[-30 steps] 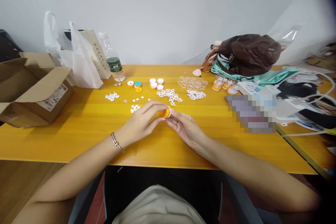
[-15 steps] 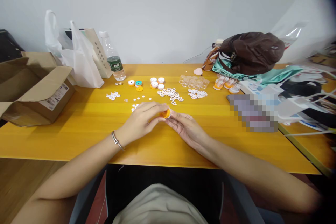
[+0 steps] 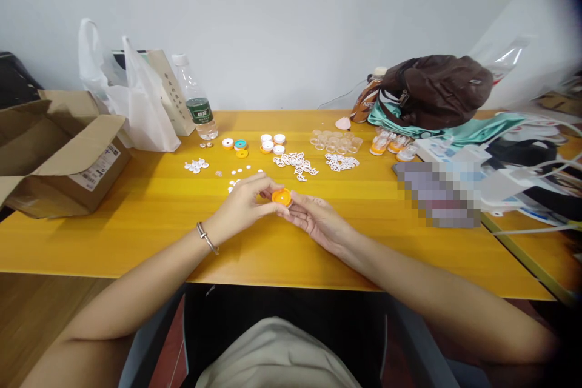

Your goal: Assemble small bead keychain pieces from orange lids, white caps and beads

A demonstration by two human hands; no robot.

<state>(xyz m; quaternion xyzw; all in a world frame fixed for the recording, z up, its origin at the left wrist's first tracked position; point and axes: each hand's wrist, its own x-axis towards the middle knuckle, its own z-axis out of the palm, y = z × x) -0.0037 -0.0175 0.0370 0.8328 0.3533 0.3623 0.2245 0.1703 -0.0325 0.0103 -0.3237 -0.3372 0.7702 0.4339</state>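
Orange cap (image 3: 282, 197) sits between both hands just above the yellow table (image 3: 150, 218), near its middle; it looks small, light, stiff plastic, probably a bit slippery, so the rim is the best place to pinch. Left hand (image 3: 245, 203) closes its fingertips on the cap's left edge, and the right hand (image 3: 316, 221) lies half open, palm up, touching it from the right side. Behind them I count three coloured rings (image 3: 234, 147) and four white-topped caps (image 3: 271, 144) — the lace-like white pieces (image 3: 295, 165) and clear cups (image 3: 335, 142) are too many to count surely. One water bottle (image 3: 196, 106), one cardboard box (image 3: 54, 151) and one brown bag (image 3: 434, 91) stand further out.
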